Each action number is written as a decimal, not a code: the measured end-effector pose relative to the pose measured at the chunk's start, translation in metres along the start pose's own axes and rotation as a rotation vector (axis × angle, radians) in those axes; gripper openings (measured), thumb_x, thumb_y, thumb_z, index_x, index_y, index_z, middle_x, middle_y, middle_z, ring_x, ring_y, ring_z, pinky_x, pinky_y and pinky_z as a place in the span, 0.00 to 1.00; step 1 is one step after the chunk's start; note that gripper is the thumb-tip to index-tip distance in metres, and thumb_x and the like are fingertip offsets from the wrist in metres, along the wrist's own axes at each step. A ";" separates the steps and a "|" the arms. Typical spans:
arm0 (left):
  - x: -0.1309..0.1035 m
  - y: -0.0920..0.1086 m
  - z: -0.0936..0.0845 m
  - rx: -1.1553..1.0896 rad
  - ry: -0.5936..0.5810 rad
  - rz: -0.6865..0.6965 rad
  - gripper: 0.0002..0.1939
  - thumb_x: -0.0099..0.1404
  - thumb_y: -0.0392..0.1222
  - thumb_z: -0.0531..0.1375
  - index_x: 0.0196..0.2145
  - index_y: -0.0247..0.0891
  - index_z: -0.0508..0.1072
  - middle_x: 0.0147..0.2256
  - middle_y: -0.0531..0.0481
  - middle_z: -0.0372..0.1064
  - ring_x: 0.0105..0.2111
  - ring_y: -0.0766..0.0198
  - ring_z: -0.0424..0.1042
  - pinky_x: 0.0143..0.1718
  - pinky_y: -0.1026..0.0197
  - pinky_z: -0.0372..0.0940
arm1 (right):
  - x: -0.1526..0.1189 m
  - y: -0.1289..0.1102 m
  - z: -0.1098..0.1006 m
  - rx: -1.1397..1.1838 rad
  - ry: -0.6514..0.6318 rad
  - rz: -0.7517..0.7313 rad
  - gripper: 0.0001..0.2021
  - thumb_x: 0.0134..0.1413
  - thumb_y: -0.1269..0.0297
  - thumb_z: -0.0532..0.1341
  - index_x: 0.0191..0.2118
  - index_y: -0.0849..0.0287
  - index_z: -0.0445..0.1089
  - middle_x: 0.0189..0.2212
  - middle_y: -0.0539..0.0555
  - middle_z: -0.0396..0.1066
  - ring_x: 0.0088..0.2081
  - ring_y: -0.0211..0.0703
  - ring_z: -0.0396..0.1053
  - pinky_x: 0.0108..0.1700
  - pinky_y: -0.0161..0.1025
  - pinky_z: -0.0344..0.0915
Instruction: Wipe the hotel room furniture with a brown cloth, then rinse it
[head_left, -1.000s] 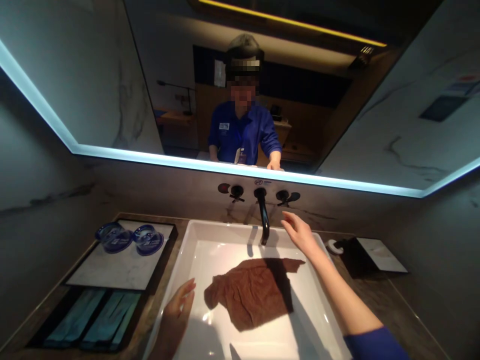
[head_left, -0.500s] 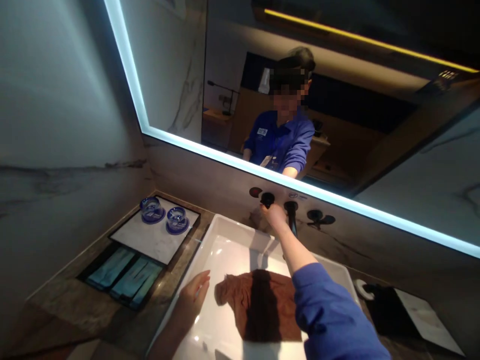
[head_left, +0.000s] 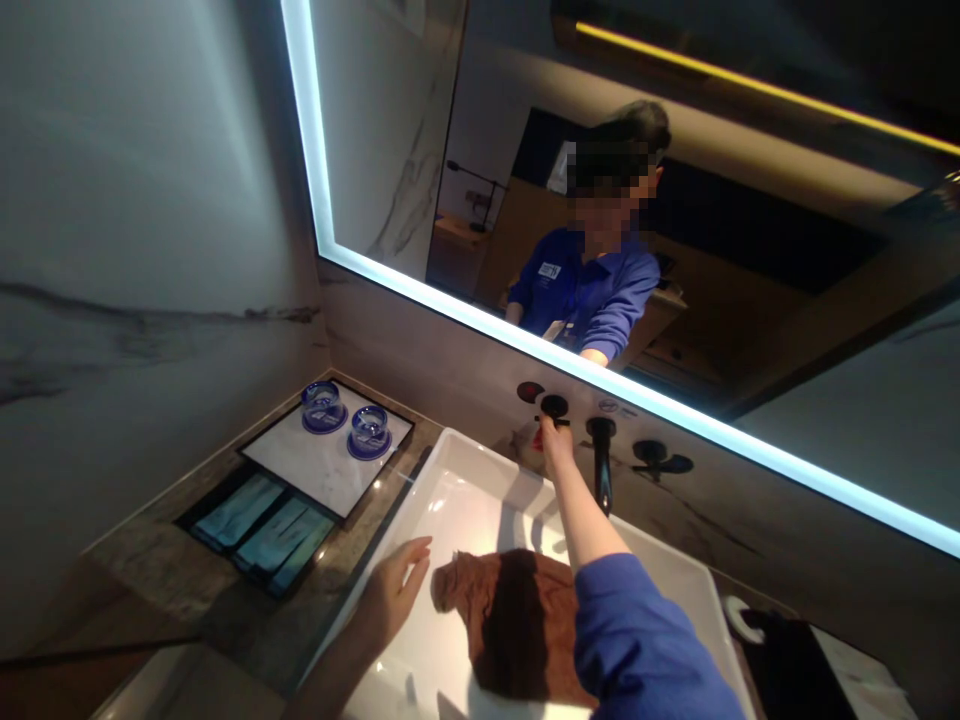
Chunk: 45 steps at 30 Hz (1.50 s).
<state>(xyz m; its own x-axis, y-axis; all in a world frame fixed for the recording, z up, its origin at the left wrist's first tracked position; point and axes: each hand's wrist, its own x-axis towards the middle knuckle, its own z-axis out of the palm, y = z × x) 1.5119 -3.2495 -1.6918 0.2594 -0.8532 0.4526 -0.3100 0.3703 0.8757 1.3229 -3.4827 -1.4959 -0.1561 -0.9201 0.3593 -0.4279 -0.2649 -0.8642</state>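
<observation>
My right hand [head_left: 556, 440] reaches across the sink and is closed on the black tap handle [head_left: 555, 405] on the wall, left of the spout. Its fingertips are partly hidden. Over the left side of the white sink [head_left: 716, 610], my left hand [head_left: 397, 585] hovers open, fingers loosely stretched and nothing in it. A brown cloth [head_left: 480, 610] lies spread and wrinkled in the basin, bunched at its left end. My right sleeve covers part of it, and a dark shadow crosses its middle. The black spout [head_left: 602, 465] points down; I cannot make out any water from it.
Left of the sink, a marble-topped tray [head_left: 300, 455] bears two glasses [head_left: 369, 425] on blue coasters. A black tray with pale packets [head_left: 285, 540] sits before it. Another tap handle [head_left: 656, 460] is right of the spout. A lit-edged mirror [head_left: 480, 325] hangs above.
My right hand has shifted and turned at the tap handle, now gripping it from lower down. The view has swung slightly left. My left hand and the brown cloth stay about the same.
</observation>
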 end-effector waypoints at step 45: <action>0.061 0.007 0.105 0.843 -0.642 0.202 0.46 0.51 0.56 0.65 0.63 0.41 0.53 0.65 0.33 0.36 0.64 0.35 0.35 0.60 0.35 0.42 | -0.163 0.209 -0.094 -0.893 0.022 0.121 0.25 0.61 0.57 0.46 0.62 0.57 0.55 0.66 0.62 0.41 0.66 0.60 0.33 0.56 0.75 0.39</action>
<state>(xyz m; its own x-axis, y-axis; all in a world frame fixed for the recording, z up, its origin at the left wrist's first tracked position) 1.4294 -3.3380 -1.6754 -0.3195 -0.9288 0.1875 -0.8871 0.3628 0.2853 1.1754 -3.3607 -1.7020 -0.2582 -0.9191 0.2977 -0.9381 0.1649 -0.3047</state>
